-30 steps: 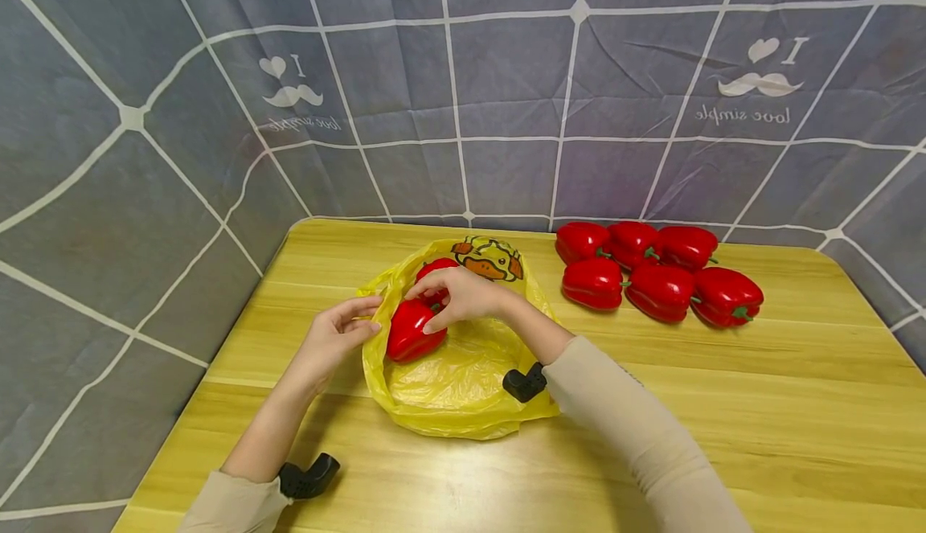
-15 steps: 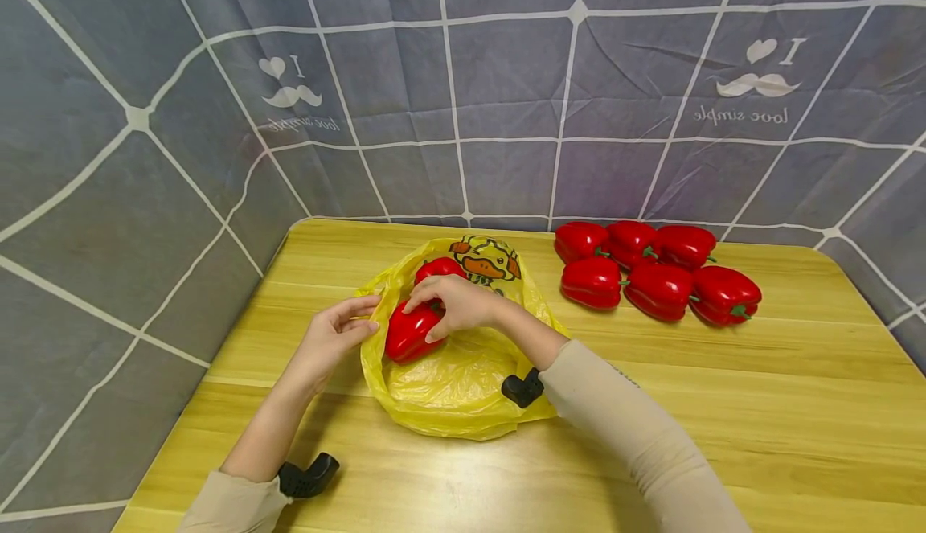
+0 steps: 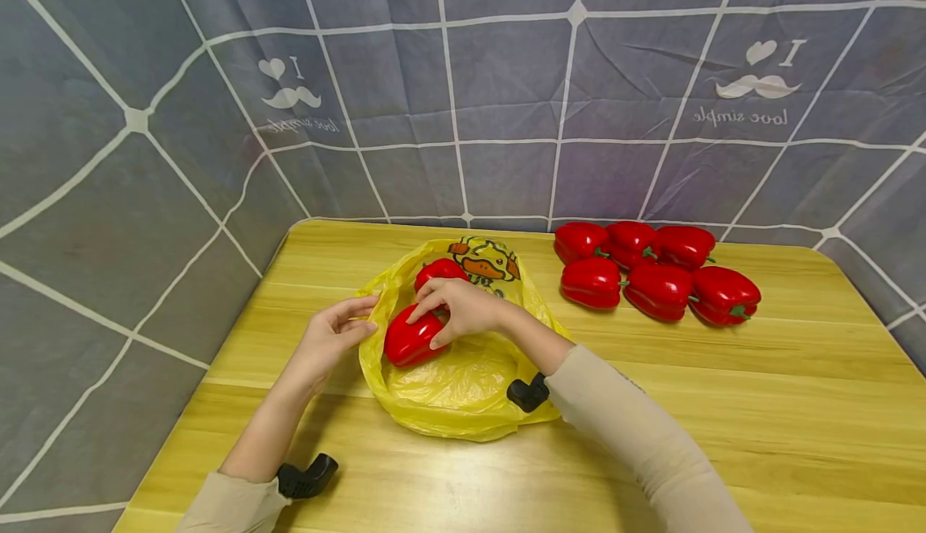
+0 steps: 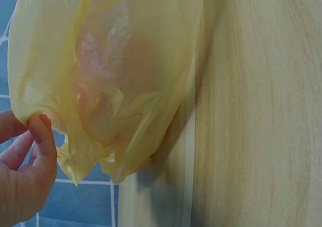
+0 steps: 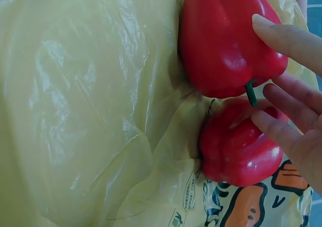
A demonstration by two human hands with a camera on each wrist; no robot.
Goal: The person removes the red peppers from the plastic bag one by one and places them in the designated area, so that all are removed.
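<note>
A yellow plastic bag point(image 3: 463, 423) with a printed duck face lies on the table, its mouth spread wide. Inside it are two red bell peppers: a nearer bell pepper point(image 3: 407, 346) and another bell pepper point(image 3: 440, 269) behind it. My left hand point(image 4: 30, 174) pinches the bag's left edge between thumb and finger. Reaching in from the right, my right hand point(image 3: 466, 308) is over the nearer pepper, its fingertips at the pepper's surface. In the right wrist view its fingers are spread and relaxed, not wrapped round either pepper.
Several more red bell peppers point(image 3: 658, 290) lie in two rows at the back right of the wooden table point(image 3: 651, 404). A grey cloth point(image 3: 506, 91) with white lines hangs behind and to the left. Black wrist mounts point(image 3: 309, 477) are on both wrists.
My right hand has shifted slightly toward me over the nearer pepper, its fingers loosening. That pepper has settled a little lower in the bag. My left hand has barely moved.
</note>
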